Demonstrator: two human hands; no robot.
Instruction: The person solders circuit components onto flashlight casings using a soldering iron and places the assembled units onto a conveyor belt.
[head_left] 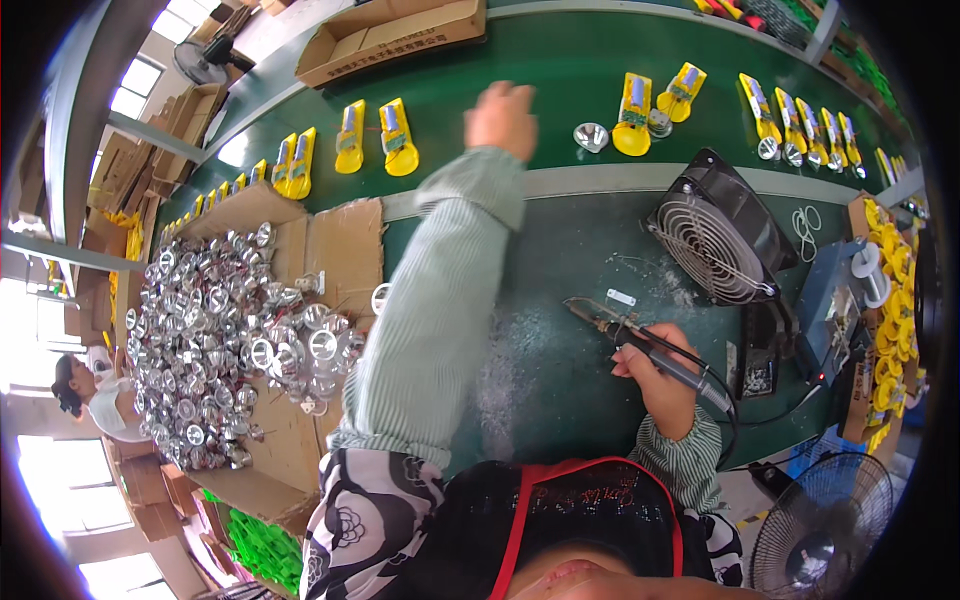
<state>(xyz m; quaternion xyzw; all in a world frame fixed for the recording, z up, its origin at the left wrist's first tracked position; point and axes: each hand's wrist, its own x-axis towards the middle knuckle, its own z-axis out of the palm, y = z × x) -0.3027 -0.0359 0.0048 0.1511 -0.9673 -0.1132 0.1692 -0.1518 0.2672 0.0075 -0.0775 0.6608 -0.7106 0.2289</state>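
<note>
The person's right hand (655, 375) is clamped round the dark handle of a soldering iron (640, 345), which lies slanted across the green bench (560, 300); its metal tip points up and to the left, away from the small black fan (715, 240) that stands tilted just beyond and to the right of it; a black cable runs back from the handle, past the wrist in its green-striped cuff. The iron looks slim and worn, its shaft a dull brownish metal, its grip black and thicker toward the cable end; grey flecks and dust spot the bench left of the fan, under and around the tip. The left hand (503, 118) is stretched far out over the green conveyor belt (560, 70), well to the upper left of the fan; it is blurred, so whether its fingers are spread or curled cannot be told, and nothing shows in it. To the right of that hand, above the fan, a silver reflector cup (591, 136) lies on the belt beside a yellow torch half (633, 115) with its circuit board showing; more yellow halves (398, 137) lie along the belt. Far left of the fan, a cardboard tray (345, 240) holds a heap of shiny reflector cups (215, 340).
</note>
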